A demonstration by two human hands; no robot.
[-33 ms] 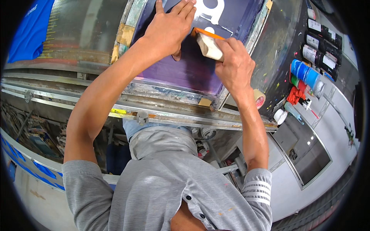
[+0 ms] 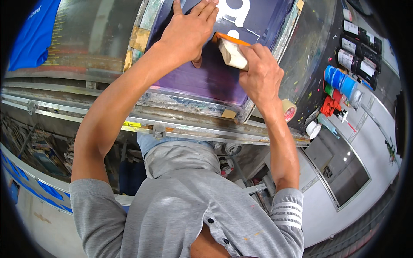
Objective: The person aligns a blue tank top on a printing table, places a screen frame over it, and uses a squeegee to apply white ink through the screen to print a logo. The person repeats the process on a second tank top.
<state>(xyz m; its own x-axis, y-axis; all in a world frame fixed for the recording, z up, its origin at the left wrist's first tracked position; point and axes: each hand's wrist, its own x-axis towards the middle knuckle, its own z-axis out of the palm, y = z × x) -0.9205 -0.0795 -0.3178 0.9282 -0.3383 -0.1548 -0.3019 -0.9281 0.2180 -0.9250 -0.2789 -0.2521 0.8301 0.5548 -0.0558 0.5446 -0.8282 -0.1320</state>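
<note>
A screen-printing screen (image 2: 195, 86) with purple mesh lies in front of me, a white design (image 2: 241, 15) showing at its far part. My left hand (image 2: 187, 36) rests on the mesh left of the design, fingers stretched out and holding nothing. The fingers of my right hand (image 2: 262, 77) are wrapped round a squeegee (image 2: 232, 55) with a pale wooden handle and an orange blade. The squeegee is tilted, its blade at the near edge of the white design. Whether the blade presses on the mesh I cannot tell.
Worn tape covers the screen's frame (image 2: 180, 103). A metal rail (image 2: 202, 132) runs along the table's near edge. Blue cloth (image 2: 32, 34) lies at the far left. On the right are a tape roll (image 2: 289, 110), black bottles (image 2: 359, 45), blue containers (image 2: 340, 81) and a red cloth (image 2: 329, 105).
My right hand and the squeegee have shifted very slightly to the left. My left hand stays in the same place.
</note>
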